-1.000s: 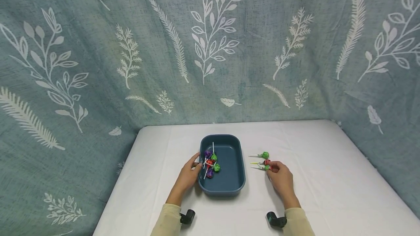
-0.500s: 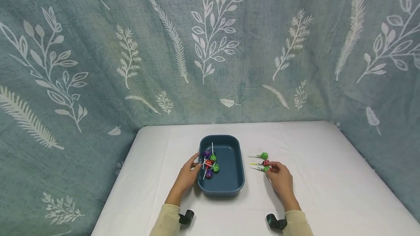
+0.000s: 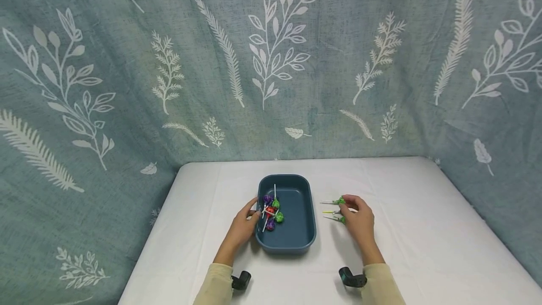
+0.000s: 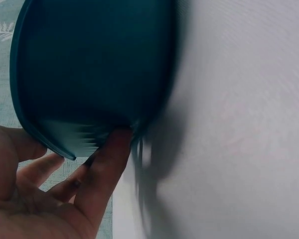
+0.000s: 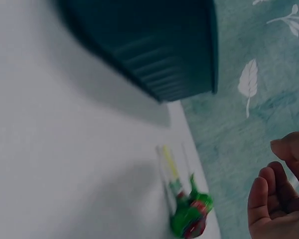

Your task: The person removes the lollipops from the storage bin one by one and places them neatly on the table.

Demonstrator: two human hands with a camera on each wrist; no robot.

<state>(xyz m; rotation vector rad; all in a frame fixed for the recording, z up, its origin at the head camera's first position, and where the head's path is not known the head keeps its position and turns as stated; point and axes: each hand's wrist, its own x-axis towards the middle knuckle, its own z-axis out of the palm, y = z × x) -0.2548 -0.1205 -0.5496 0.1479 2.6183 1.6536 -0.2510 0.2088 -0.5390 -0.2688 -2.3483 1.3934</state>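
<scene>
My left hand [image 3: 243, 225] holds the left side of a dark blue plastic bin [image 3: 300, 229]. In the left wrist view, its fingers [image 4: 107, 169] meet the bin's outer wall and rim. Several lollipops [image 3: 270, 211] with purple, red and green wrappers lie in the bin's left half. Right of the bin, my right hand [image 3: 360, 220] hovers at three lollipops on the cloth, fingertips near the far green lollipop [image 3: 340, 200]. The right wrist view shows a gap between thumb and fingers. A yellow-stick lollipop [image 3: 330, 212] and another green lollipop [image 3: 340, 219] lie nearer, partly hidden by this hand.
A white cloth [image 3: 423, 229] covers the table. Behind it hangs a blue-green curtain [image 3: 322, 121] with pale leaf prints. Black wrist cameras [image 3: 241, 280] are strapped to both wrists.
My right hand has moved away from me, from the nearest green lollipop to the farthest one. The left hand, the bin and the lollipops look unmoved.
</scene>
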